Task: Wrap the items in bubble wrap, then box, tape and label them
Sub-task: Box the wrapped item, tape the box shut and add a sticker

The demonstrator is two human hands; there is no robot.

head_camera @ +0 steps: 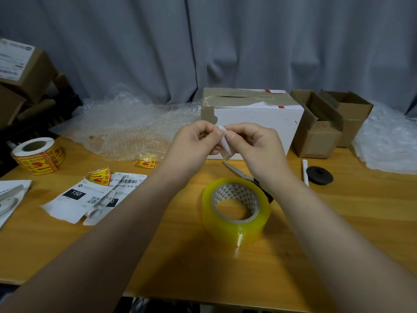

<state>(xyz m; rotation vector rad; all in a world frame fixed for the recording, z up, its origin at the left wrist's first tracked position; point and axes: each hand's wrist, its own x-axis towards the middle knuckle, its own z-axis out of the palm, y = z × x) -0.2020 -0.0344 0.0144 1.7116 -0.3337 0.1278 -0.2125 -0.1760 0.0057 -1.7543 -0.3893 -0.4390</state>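
Looks like the label-peeling bit to me. Both hands are up over the desk (158, 245), just in front of the white box (259, 123). The left hand (194, 141) and right hand (252, 143) pinch a small white strip (226, 146) from either side, other fingers curled in. Tip: work one corner loose with a nail and peel slowly so it doesn't fold onto itself. Forearms angle in together, wrists lifted above the tape roll (235, 208).
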